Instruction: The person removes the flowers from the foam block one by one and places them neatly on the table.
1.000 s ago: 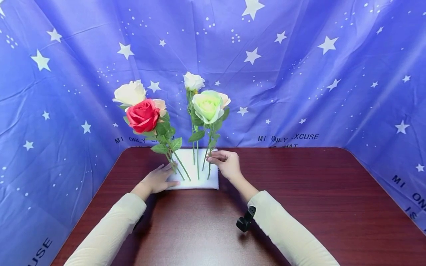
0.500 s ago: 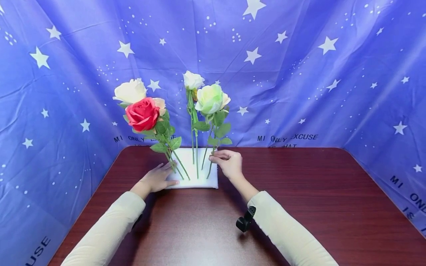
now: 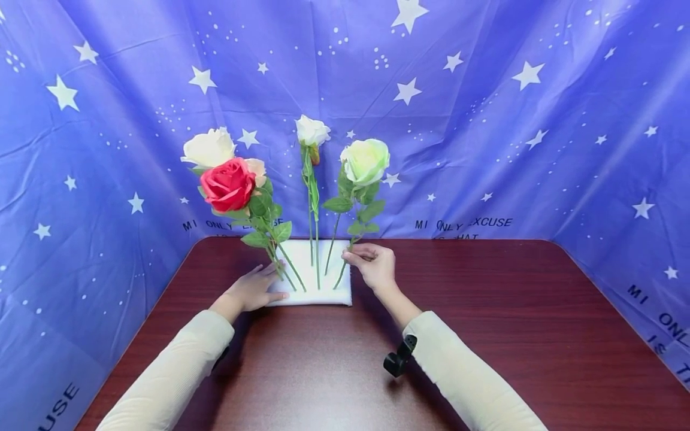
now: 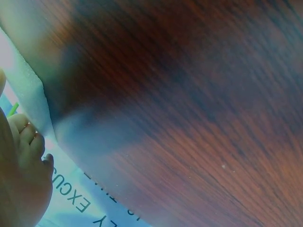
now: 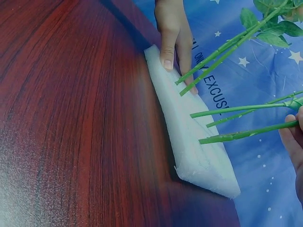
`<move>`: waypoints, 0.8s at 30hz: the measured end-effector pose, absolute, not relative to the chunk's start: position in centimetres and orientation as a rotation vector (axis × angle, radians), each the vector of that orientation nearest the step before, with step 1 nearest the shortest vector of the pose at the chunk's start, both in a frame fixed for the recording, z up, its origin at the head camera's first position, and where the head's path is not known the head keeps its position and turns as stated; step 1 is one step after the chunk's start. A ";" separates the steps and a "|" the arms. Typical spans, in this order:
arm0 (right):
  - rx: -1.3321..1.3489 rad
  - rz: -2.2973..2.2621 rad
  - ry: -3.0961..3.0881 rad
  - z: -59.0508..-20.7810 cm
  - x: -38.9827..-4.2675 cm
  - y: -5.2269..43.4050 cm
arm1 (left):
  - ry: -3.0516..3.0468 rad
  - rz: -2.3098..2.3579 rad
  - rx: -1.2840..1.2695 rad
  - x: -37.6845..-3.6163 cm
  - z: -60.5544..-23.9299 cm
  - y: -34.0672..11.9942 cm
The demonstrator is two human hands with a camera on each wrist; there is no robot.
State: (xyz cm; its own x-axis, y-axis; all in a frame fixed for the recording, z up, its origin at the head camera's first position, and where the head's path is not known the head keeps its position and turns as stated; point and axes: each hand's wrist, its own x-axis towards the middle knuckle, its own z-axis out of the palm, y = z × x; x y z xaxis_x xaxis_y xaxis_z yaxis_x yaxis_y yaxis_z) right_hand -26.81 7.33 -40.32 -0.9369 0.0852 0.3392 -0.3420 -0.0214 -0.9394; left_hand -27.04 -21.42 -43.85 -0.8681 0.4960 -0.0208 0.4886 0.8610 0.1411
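A white foam block lies on the table with several artificial roses stuck in it. My right hand pinches the stem of the pale green rose, which leans right at the block's right side. In the right wrist view, that stem runs from the foam to the fingertips of my right hand. My left hand rests on the left end of the block with fingers spread, thumb on top. Above it stand a red rose and a cream rose. A white rose rises at the middle.
A peach rose is partly hidden behind the red one. The dark wooden table extends round the block. A blue star-printed curtain encloses its back and sides. A black wrist device hangs by the right sleeve.
The pale green rose has swung to the right and turned, its stem now tilting outward. My right hand has shifted slightly right with it. My left hand has stayed on the block.
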 end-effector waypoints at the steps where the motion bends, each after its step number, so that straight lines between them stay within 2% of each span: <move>1: 0.267 2.047 -1.955 -40.4 -26.8 7.3 | 2.974 0.204 0.788 -27.0 -43.9 -21.5; 24: 0.089 2.271 -1.734 -40.6 -27.0 7.7 | 2.975 0.210 0.805 -27.1 -43.8 -21.5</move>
State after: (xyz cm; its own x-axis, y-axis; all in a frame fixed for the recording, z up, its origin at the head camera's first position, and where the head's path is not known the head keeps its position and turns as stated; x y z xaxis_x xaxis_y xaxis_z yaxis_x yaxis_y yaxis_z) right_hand -27.04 7.67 -40.64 -0.9583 0.1847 0.2180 -0.2589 -0.2386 -0.9360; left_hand -27.09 -21.55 -43.84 -0.8630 0.5050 -0.0151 0.4979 0.8551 0.1445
